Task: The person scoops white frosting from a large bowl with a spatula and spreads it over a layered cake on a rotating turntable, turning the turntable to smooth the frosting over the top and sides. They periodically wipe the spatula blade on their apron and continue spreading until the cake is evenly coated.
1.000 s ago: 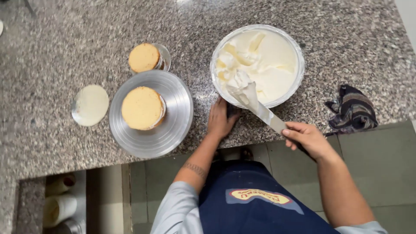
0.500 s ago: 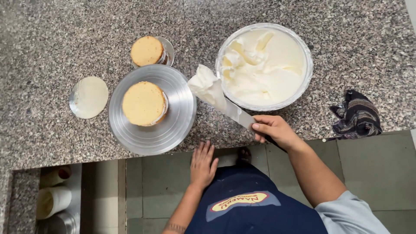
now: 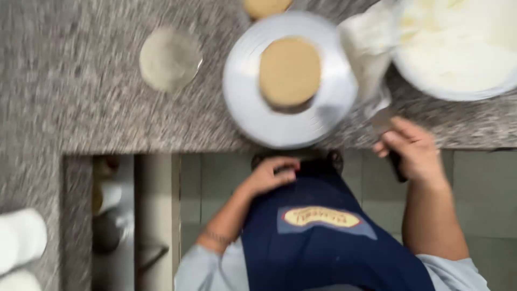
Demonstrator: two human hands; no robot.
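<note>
Wrapped around a dark handle, the right hand (image 3: 412, 148) holds a flat metal spatula (image 3: 377, 102) whose blade, loaded with a thick lump of white cream (image 3: 366, 54), is raised just right of the round silver metal turntable (image 3: 242, 102), though motion blur makes the blade's edges hard to make out. On the turntable lies a round tan cake layer (image 3: 289, 71); to its right a large white bowl of cream (image 3: 458, 48) is cut off by the frame, behind it a second tan cake round (image 3: 265, 6) is cropped at the top, and left of it lies a small pale disc (image 3: 170, 58), all on the speckled grey granite counter (image 3: 70, 91). Below the turntable, off the counter's edge, the left hand (image 3: 269, 175) rests loosely curled and empty against the dark blue apron (image 3: 323, 248).
</note>
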